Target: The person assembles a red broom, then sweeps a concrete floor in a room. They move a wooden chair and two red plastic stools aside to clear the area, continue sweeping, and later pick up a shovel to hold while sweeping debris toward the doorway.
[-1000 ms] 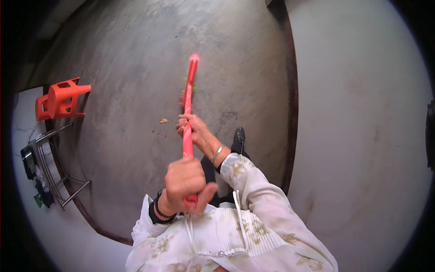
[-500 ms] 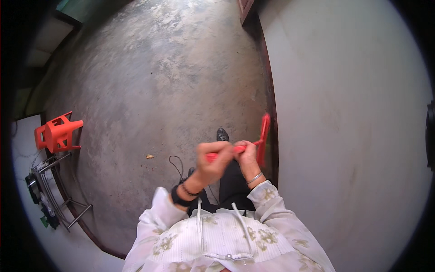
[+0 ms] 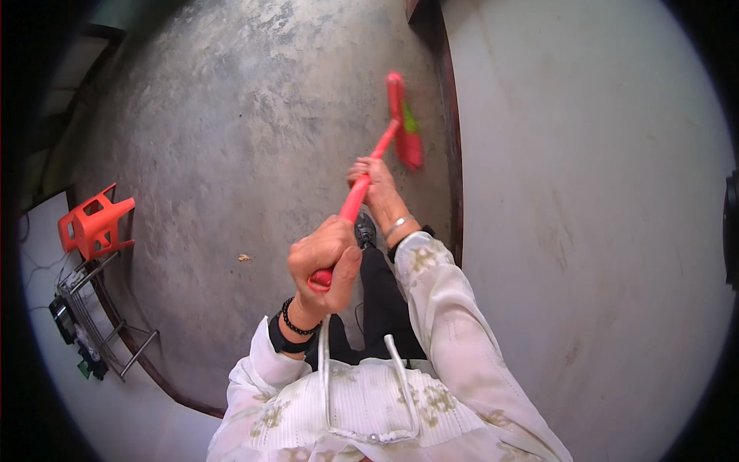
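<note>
I hold a red broom (image 3: 355, 197) by its handle with both hands. My left hand (image 3: 317, 254) is wrapped round the upper end, close to my body, and the handle's tip shows between thumb and fingers. Farther down the handle my right hand (image 3: 373, 183) is closed round it. Beyond the right hand, the broom's red head with a patch of green stretches out over the concrete floor, blurred by motion. Whether the head touches the floor I cannot tell.
Close on my right runs a pale wall (image 3: 585, 192) with a dark baseboard (image 3: 453, 131). At the left an orange plastic stool (image 3: 98, 225) sits by a metal rack (image 3: 115, 339). A small yellowish scrap (image 3: 245, 257) lies on the concrete floor (image 3: 208, 177).
The broom's head has swung forward and leftward, away from the wall's foot. My right hand has moved forward and left; my left hand has come slightly left and nearer. Both still grip the handle.
</note>
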{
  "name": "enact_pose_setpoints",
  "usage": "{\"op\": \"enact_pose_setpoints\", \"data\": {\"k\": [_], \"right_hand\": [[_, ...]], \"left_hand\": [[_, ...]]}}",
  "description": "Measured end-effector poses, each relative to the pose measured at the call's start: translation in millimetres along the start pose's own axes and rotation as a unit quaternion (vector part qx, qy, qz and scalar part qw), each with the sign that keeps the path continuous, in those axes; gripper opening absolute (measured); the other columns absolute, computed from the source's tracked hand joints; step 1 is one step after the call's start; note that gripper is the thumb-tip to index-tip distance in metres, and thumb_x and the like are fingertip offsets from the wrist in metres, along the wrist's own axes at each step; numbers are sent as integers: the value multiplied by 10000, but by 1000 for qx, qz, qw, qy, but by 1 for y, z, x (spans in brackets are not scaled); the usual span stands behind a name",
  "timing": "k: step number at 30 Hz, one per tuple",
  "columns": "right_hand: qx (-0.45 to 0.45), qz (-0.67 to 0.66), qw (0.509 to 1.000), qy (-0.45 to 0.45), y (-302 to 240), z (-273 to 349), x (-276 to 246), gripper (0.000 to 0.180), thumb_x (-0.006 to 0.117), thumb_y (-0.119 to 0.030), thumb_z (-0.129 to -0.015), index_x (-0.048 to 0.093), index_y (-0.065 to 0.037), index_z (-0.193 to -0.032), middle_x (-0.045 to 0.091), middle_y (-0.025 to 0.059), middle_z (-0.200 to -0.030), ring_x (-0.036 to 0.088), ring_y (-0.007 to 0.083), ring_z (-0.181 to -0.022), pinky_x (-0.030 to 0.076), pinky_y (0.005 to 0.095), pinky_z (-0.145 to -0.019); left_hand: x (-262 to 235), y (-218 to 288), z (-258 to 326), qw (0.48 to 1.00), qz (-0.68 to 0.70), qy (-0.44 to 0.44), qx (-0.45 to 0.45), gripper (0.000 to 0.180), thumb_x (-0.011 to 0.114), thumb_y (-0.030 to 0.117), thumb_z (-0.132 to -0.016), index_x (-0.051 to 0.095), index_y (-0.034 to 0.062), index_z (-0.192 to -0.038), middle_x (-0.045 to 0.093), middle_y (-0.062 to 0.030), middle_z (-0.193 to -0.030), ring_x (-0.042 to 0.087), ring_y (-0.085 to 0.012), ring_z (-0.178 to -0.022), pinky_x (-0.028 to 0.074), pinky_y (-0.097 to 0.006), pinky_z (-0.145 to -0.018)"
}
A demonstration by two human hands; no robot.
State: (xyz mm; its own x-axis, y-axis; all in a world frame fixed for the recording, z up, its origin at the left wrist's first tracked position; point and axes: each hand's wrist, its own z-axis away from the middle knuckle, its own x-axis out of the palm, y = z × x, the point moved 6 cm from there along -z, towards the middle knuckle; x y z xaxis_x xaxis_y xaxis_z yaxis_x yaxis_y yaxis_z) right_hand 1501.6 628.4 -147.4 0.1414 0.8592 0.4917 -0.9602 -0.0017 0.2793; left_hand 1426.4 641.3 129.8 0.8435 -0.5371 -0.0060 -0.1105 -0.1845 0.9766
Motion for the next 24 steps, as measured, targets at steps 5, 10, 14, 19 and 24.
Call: {"op": "enact_pose_setpoints", "data": {"k": [5, 10, 14, 19, 24], "right_hand": [[41, 23, 999, -25, 65, 57, 45, 266, 482, -84, -838, 345, -96, -610, 375, -6, -537, 370, 105, -451, 347, 232, -414], [29, -18, 997, -66, 90, 133, -8, 254, 508, -119, -858, 371, -86, -647, 400, 5, -590, 401, 108, -538, 394, 242, -537], [-39, -89, 985, 142, 41, 82, -99, 237, 437, -43, -786, 358, -108, -572, 368, -19, -489, 397, 107, -423, 394, 239, -404], [-38, 31, 988, 147, 77, -9, -90, 167, 445, -69, -763, 326, -125, -661, 340, -7, -513, 368, 136, -417, 337, 264, -387], [53, 108, 990, 71, 183, -57, -9, 138, 439, -66, -779, 344, -120, -695, 340, -10, -501, 347, 128, -401, 322, 252, -373]], "left_hand": [[-24, 71, 5, 999, -23, 35, 31, 244, 528, 54, -744, 427, 10, -526, 419, -49, -497, 387, -142, -409, 321, -271, -416], [-37, 118, 23, 980, 161, -92, 68, 245, 562, 4, -673, 385, 44, -508, 395, -61, -480, 399, -213, -384, 360, -348, -404], [-20, 21, 36, 980, 63, -71, -175, 150, 484, -20, -746, 431, -26, -606, 434, -88, -567, 421, -171, -514, 327, -285, -469], [-79, -12, 54, 978, 42, 75, -191, 283, 494, 44, -800, 371, -31, -556, 418, -60, -542, 377, -141, -511, 307, -265, -493], [-138, 36, 58, 991, -67, 98, -62, 259, 516, 4, -767, 393, -22, -541, 390, -59, -511, 371, -165, -476, 318, -291, -485]]}}
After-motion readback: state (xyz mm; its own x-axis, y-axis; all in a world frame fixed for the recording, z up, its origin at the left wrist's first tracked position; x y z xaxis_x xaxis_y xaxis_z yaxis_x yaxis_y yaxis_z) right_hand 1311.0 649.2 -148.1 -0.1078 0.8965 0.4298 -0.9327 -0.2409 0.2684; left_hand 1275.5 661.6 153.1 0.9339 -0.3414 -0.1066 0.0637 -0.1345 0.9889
